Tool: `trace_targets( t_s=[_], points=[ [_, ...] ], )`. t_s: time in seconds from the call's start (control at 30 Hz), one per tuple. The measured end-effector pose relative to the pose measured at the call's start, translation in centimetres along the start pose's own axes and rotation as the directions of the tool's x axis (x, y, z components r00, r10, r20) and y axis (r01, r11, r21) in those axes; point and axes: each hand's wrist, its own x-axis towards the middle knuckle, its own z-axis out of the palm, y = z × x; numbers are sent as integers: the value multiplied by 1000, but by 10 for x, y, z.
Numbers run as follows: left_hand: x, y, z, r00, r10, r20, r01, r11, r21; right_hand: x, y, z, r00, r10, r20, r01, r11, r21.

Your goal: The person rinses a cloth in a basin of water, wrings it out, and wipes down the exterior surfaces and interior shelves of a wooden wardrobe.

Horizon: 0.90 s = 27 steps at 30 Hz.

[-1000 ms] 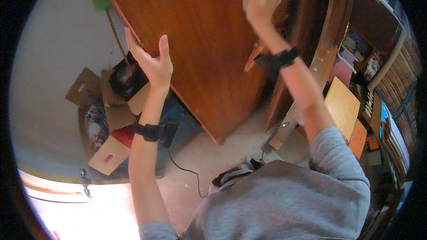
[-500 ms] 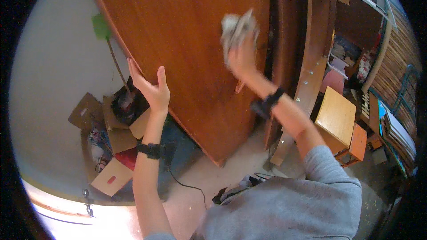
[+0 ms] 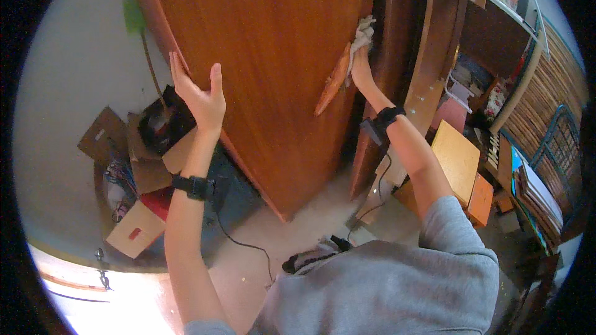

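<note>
A large brown wooden door (image 3: 261, 56) stands in front of me. My left hand (image 3: 203, 98) is open, its fingers laid along the door's left edge and its thumb pointing up. My right hand (image 3: 361, 69) grips a crumpled whitish cloth (image 3: 364, 32) at the door's right edge. Just left of that hand, a long wooden handle (image 3: 333, 84) slants across the door's face. Part of the cloth and some right-hand fingers are hidden from view. Each wrist wears a black strap with a small device.
An open cardboard box (image 3: 138, 229) of mixed items and a black bag (image 3: 164, 121) lie by the left wall, below a green fly swatter (image 3: 133, 15). A wooden stool (image 3: 456, 155) stands at right near stacked papers (image 3: 537, 195). A dark cable (image 3: 248, 254) crosses the floor.
My right hand has moved the cloth rightward from the door's face to its right edge, uncovering the handle. The left hand stays at the left edge; the whole view has shifted slightly.
</note>
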Motion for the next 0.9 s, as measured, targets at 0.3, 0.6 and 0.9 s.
trace_targets(
  t_s=[0.3, 0.6, 0.9],
  points=[
    [-1, 0, 0, 999, -45, 7, 45, 999, -14, -37, -70, -28, 893, 443, 80, -381, 651, 656],
    [-3, 11, 5, 994, -104, -14, 105, 991, 80, -162, -151, -37, 879, 259, 402, -377, 892, 250],
    [-7, 17, 8, 985, -169, -25, 170, 981, 89, -96, -90, -19, 899, 401, 173, -422, 693, 584]
  ],
)
